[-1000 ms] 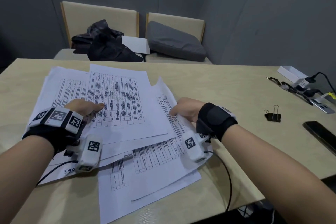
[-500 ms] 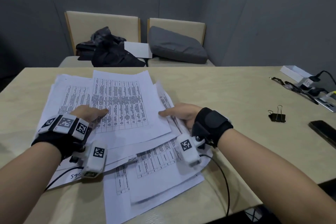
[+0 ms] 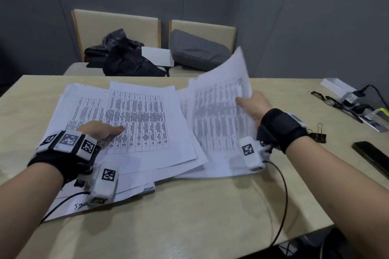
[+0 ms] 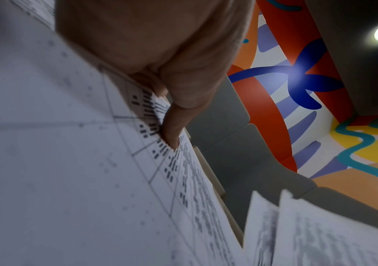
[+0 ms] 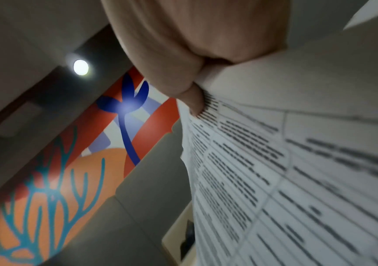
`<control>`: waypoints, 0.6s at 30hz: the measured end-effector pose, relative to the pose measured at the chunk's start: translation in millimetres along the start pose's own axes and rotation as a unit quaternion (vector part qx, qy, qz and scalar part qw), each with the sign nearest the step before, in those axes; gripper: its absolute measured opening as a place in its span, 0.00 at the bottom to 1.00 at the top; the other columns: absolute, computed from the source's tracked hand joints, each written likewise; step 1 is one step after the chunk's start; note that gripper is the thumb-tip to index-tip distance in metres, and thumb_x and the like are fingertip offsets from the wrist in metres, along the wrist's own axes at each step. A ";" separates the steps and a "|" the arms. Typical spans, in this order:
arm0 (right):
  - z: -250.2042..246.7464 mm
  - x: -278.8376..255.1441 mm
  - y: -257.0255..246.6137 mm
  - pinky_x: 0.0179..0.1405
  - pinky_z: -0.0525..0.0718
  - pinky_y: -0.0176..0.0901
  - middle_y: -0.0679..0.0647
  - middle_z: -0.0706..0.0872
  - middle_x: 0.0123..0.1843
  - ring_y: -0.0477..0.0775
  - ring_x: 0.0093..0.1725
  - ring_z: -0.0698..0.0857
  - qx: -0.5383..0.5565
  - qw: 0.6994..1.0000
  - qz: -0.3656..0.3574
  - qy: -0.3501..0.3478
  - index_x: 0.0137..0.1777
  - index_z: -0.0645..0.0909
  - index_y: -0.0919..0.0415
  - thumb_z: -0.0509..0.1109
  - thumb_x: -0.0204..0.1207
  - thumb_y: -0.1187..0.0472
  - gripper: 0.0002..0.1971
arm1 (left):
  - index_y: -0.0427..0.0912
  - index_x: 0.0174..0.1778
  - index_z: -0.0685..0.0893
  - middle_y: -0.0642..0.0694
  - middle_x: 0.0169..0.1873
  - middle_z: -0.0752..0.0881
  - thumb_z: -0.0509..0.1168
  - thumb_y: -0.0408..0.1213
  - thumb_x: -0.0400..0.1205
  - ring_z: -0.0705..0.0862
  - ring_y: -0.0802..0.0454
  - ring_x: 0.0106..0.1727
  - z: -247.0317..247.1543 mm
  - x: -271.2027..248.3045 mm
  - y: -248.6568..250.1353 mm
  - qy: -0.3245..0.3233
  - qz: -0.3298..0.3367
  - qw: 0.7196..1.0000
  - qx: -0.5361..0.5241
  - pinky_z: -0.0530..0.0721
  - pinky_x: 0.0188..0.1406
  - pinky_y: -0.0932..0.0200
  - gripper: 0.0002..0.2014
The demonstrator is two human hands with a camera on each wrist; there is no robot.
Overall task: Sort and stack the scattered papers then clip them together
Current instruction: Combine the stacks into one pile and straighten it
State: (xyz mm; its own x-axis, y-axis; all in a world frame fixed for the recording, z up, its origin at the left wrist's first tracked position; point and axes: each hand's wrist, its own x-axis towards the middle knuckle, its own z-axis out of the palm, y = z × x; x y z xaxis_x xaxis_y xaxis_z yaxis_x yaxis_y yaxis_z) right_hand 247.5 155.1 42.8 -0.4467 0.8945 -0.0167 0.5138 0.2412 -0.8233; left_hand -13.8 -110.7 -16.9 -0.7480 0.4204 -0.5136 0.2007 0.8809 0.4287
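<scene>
A loose pile of printed sheets (image 3: 147,124) lies on the left half of the tan table (image 3: 200,212). My left hand (image 3: 101,132) rests flat on the top sheet, fingers straight (image 4: 172,129). My right hand (image 3: 252,105) pinches a few sheets (image 3: 216,111) at their right edge and holds them tilted up off the table, blurred by motion; the thumb (image 5: 194,102) presses on the printed face. A black binder clip (image 3: 319,135) lies on the table just right of my right wrist.
A dark phone (image 3: 372,155) lies near the right table edge. A white box (image 3: 334,88), cables and a power strip (image 3: 357,109) sit at the far right. Two chairs behind the table hold dark clothes (image 3: 126,59) and a grey cushion (image 3: 197,50).
My right hand has taken hold of a few sheets from the lower right of the pile and lifted them up and to the right. The left hand stays on the pile.
</scene>
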 end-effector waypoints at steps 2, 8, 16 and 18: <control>-21.6 3.8 -4.6 0.55 0.83 0.47 0.58 0.87 0.58 0.59 0.55 0.86 0.083 0.993 -0.032 0.074 0.67 0.80 0.66 0.65 0.81 0.63 0.16 | 0.34 0.29 0.76 0.38 0.24 0.80 0.63 0.58 0.79 0.77 0.46 0.24 -0.2 1.1 0.8 0.004 -0.001 1.000 -0.010 0.74 0.28 0.58 0.27; -55.2 10.7 -21.9 0.61 0.86 0.59 0.62 0.87 0.63 0.61 0.61 0.88 0.443 0.896 -0.009 0.021 0.70 0.77 0.70 0.67 0.82 0.61 0.19 | 0.24 0.63 0.77 0.28 0.50 0.86 0.68 0.52 0.78 0.82 0.38 0.42 -0.9 -5.4 8.9 0.017 0.007 0.999 -0.046 0.79 0.41 0.52 0.32; -7.1 13.8 -7.9 0.51 0.89 0.57 0.64 0.89 0.56 0.60 0.48 0.91 0.464 0.884 0.052 -0.007 0.68 0.78 0.72 0.64 0.83 0.66 0.16 | 0.30 0.79 0.61 0.35 0.60 0.82 0.67 0.50 0.79 0.83 0.45 0.45 1.2 -20.8 15.9 0.038 0.018 0.999 -0.028 0.81 0.40 0.55 0.39; 3.5 11.9 -2.4 0.53 0.88 0.58 0.64 0.89 0.57 0.61 0.52 0.90 0.408 0.909 0.079 -0.026 0.68 0.79 0.72 0.64 0.83 0.68 0.16 | 0.33 0.61 0.78 0.43 0.35 0.82 0.68 0.49 0.80 0.77 0.51 0.30 0.9 -22.5 17.5 0.044 0.031 0.998 -0.036 0.74 0.25 0.60 0.23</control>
State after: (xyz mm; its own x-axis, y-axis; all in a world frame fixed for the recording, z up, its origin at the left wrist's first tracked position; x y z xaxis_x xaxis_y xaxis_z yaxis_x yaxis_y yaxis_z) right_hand 238.4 163.9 42.6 -0.4592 0.8696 -0.1813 -0.1294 -0.2673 -0.9549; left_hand 7.1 -104.5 1.5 -0.7883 0.4509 -0.4188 0.2050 0.8341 0.5122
